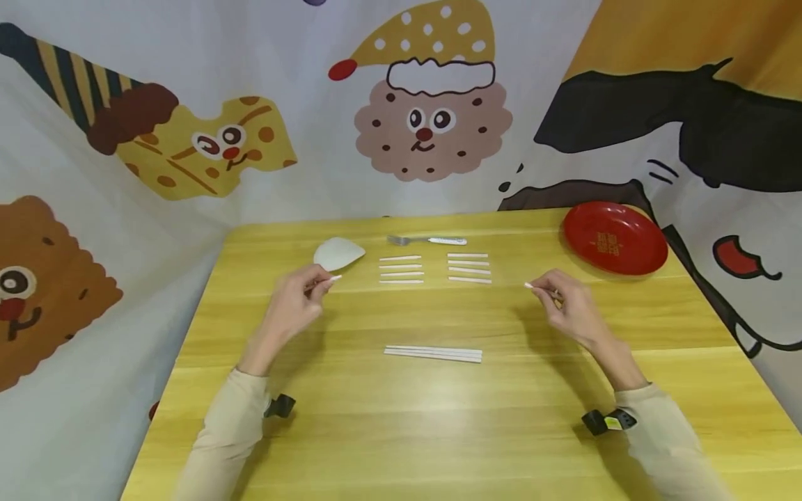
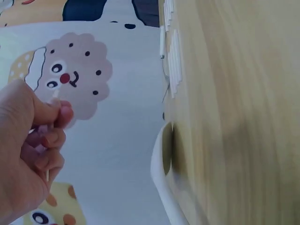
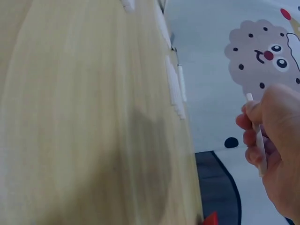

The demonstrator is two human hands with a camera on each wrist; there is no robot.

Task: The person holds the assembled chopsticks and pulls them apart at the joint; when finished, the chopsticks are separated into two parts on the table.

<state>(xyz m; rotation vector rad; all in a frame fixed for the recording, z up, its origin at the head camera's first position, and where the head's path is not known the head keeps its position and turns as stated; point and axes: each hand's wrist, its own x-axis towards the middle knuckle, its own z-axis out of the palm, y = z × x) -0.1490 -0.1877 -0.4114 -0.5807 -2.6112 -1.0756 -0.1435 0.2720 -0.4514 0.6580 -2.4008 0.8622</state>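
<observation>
My left hand (image 1: pixel 297 296) pinches a thin white stick (image 2: pixel 56 94) between thumb and fingers, raised over the table just in front of a white leaf-shaped dish (image 1: pixel 338 252). A similar short white stick (image 3: pixel 260 145) is gripped by my right hand (image 1: pixel 569 305), over the table's right half, with its tip pointing inward. Between the hands, toward the back, lie two columns of short white sticks, a left column (image 1: pixel 401 266) and a right column (image 1: pixel 468 263), several in each. Closer to me, a few longer white sticks (image 1: pixel 432 353) lie side by side.
Behind the columns lies a fork (image 1: pixel 447 241) with a pale handle. A red plate (image 1: pixel 645 254) with gold marks sits at the back right corner. The wooden table (image 1: pixel 438 431) meets a cartoon-printed cloth (image 1: pixel 301 188) along its back edge.
</observation>
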